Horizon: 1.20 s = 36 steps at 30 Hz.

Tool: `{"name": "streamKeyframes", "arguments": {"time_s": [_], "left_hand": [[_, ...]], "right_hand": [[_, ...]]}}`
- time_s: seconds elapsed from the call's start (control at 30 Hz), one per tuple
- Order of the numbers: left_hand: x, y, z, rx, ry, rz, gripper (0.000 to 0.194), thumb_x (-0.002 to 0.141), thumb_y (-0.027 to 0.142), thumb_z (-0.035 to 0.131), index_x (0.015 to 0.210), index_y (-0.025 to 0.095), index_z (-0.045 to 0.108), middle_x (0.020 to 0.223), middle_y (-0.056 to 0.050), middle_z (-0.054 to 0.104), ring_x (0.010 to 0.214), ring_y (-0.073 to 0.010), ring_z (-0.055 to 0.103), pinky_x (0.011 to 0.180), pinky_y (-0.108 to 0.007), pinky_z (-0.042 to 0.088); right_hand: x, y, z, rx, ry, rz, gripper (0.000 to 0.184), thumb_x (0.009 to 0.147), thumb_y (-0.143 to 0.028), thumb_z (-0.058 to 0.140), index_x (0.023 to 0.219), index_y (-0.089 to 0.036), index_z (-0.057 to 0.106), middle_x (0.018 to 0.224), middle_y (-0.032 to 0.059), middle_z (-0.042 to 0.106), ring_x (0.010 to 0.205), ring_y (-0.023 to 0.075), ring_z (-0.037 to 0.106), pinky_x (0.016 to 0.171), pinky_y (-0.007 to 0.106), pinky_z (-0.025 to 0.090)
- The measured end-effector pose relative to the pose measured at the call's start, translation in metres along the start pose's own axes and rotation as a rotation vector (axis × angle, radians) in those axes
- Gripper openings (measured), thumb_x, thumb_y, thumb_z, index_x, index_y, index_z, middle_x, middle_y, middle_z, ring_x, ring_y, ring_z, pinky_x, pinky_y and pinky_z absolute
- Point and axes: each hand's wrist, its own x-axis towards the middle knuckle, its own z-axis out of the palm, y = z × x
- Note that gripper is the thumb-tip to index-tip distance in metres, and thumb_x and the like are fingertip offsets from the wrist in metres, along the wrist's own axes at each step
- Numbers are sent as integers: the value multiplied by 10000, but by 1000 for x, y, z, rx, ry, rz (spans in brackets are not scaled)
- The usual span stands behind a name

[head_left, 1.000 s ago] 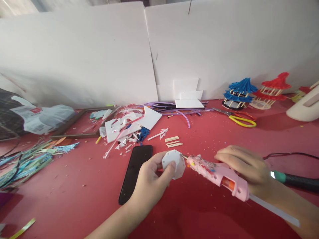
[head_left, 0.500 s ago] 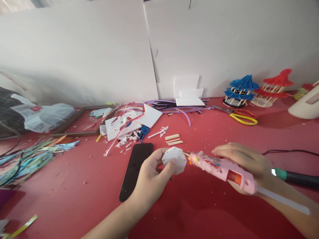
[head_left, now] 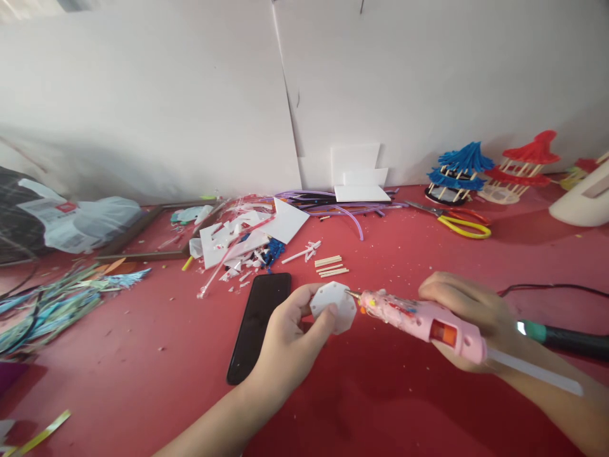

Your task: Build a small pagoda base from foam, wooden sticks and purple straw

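Note:
Between thumb and fingers, my left hand [head_left: 297, 339] pinches a small white octagonal plate [head_left: 334, 303] with little holes around its edge. My right hand [head_left: 469, 317] is wrapped round a pink hot glue gun [head_left: 419, 317], its front crusted with bits of dried glue. The metal nozzle meets the plate's upper right edge, at or very close to a hole. A clear glue stick [head_left: 535, 371] sticks out of the gun's back. Behind the plate, several short wooden sticks [head_left: 329, 261] lie on the red table [head_left: 352, 400].
A black phone [head_left: 259, 324] lies beside my left hand. White scraps [head_left: 238, 244] and purple pipe cleaners [head_left: 352, 212] are heaped further back. Yellow-handled pliers [head_left: 461, 225], a blue-roofed model [head_left: 460, 174] and a red-roofed one [head_left: 523, 168] stand back right. A black-and-green tool [head_left: 561, 339] lies right.
The glue gun has tilted slightly, its back end shifting a little left and up with my right hand. The nozzle stays at the plate's edge, and my left hand is almost still.

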Motion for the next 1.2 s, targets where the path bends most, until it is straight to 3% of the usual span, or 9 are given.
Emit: {"name": "streamKeyframes", "arguments": {"time_s": [0.5,1.03,1.2], "left_hand": [[-1,-1,-1,6,6,-4,230,861,333,586,1014,183,668,864,-29,720,691,-126,630,532,-177,473],[-3,-2,0,2,4,-42,273,854,356,591,1053,179,650,810,-17,689,603,-112,599,509,-195,507],[-1,-2,0,-12,11,-16,240,851,331,593,1038,185,623,858,-20,692,651,-128,612,513,-208,528]], "right_hand": [[1,-2,-1,2,8,-9,155,715,-69,474,780,-205,441,654,14,441,580,162,401,505,285,344],[-8,5,2,-20,34,-5,144,757,-147,567,901,-148,552,787,74,597,687,185,537,638,328,463],[-7,6,1,-38,55,-12,255,779,-152,573,1033,-125,582,912,107,658,815,217,617,729,344,510]]}}
